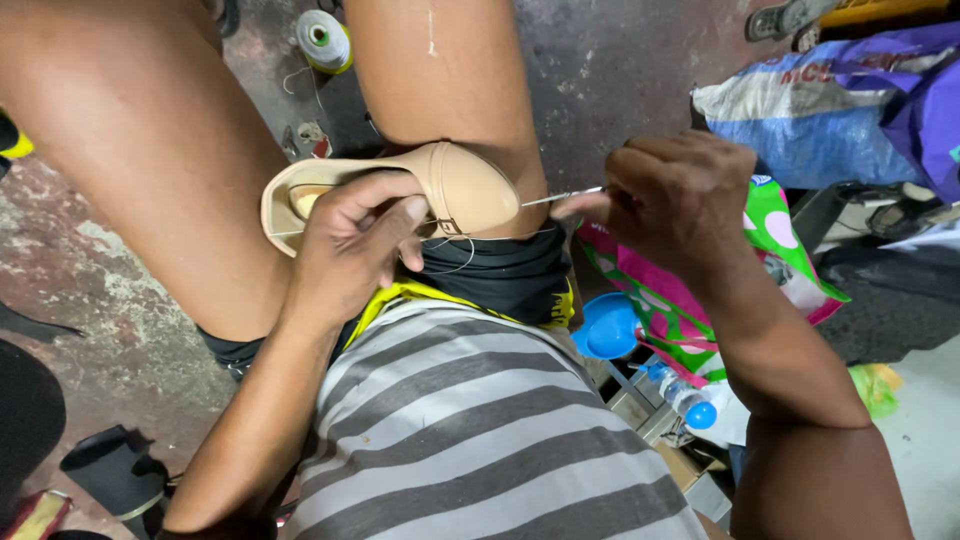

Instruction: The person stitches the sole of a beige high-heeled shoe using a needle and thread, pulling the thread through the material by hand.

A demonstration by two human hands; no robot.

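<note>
A beige shoe lies between my knees, toe pointing right, pressed against my right thigh. My left hand grips the shoe's middle from above, fingers curled over its side. My right hand pinches a thin metal needle whose tip meets the shoe's toe. A pale thread loops beneath the shoe by my left fingers.
A spool of white thread stands on the concrete floor above. A pink and green patterned bag, a blue cup and a blue-capped bottle sit to the right. A blue-white sack lies far right. Dark shoes rest lower left.
</note>
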